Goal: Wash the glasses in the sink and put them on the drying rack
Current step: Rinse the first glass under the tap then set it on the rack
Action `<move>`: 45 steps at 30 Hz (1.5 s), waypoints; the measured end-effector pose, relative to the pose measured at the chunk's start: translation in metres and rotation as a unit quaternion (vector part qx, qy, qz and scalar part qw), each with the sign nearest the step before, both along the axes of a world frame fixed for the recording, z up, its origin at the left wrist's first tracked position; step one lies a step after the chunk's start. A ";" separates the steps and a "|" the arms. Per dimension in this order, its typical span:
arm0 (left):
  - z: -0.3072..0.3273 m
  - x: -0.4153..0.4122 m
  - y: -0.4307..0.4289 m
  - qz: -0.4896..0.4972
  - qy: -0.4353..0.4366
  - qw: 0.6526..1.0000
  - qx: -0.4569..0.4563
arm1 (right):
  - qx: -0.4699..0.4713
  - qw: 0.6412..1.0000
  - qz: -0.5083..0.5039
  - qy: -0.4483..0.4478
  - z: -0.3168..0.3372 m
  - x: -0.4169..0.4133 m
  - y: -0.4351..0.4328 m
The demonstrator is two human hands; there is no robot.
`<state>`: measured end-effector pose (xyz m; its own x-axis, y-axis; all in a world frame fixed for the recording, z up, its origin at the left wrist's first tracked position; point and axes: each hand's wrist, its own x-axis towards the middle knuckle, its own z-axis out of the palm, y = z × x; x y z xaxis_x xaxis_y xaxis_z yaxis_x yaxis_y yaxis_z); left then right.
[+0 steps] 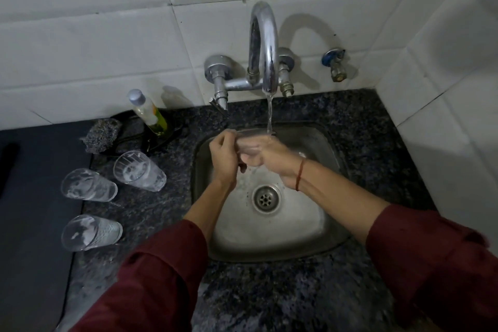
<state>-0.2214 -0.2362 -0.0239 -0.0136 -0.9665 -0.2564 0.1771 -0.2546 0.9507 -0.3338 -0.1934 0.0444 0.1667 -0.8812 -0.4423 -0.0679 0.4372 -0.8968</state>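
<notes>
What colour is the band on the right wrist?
Red, a thin thread band; the head view shows it.

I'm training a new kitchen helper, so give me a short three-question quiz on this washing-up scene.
1. True or false: water is running from the tap.
2. How many soapy glasses sit on the counter left of the sink?
3. The glass under the stream is held by: A left hand alone; B right hand alone; C both.
Key: 1 true; 2 three; 3 C.
</notes>
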 end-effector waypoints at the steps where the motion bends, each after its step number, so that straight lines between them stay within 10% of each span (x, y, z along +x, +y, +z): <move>1: 0.005 0.002 -0.005 -0.018 -0.020 1.000 0.015 | -0.055 0.997 0.036 0.038 -0.002 -0.002 0.001; 2: 0.010 0.005 -0.010 -0.062 -0.043 0.995 0.059 | -0.140 0.970 0.118 0.159 -0.008 -0.006 0.001; 4: 0.017 0.013 -0.018 -0.191 -0.089 0.958 0.193 | -0.255 0.794 0.300 0.463 -0.013 -0.017 0.000; 6: 0.016 0.016 -0.018 -0.235 -0.101 0.935 0.245 | -0.291 0.695 0.353 0.555 -0.015 -0.023 0.000; 8: 0.010 0.010 -0.013 -0.193 -0.070 0.952 0.226 | -0.259 0.787 0.316 0.463 -0.011 -0.022 0.003; 10: 0.004 0.004 -0.003 -0.097 -0.048 0.981 0.162 | -0.114 0.973 0.129 0.155 -0.004 -0.016 0.005; 11: 0.002 0.002 -0.001 -0.053 -0.057 0.990 0.121 | -0.048 0.998 0.018 0.021 -0.002 -0.012 0.007; 15: 0.002 -0.002 0.000 -0.023 -0.097 0.994 0.053 | -0.041 0.979 -0.176 -0.092 -0.007 -0.002 0.024; 22: 0.005 0.001 0.007 -0.131 0.041 0.958 0.253 | -0.214 0.908 -0.288 0.216 -0.025 -0.008 0.042; 27: 0.009 -0.002 0.015 -0.170 0.090 0.930 0.313 | -0.222 0.945 -0.223 0.088 -0.033 -0.003 0.039; 34: 0.017 -0.004 0.034 -0.180 0.157 0.943 0.233 | -0.016 0.881 -0.474 0.002 -0.048 -0.002 0.028; 38: 0.026 -0.017 0.037 -0.148 0.059 0.983 0.094 | 0.173 0.881 -0.405 -0.177 -0.057 -0.013 0.020; 45: 0.036 -0.030 0.040 -0.126 -0.037 0.989 -0.069 | 0.194 0.849 -0.406 -0.277 -0.059 -0.018 0.013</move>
<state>-0.2509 -0.1963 0.0126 -0.2441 -0.9607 -0.1322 0.0524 -0.1492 0.9874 -0.3514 -0.1807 -0.0142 -0.1484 -0.6112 -0.7774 0.7826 0.4080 -0.4701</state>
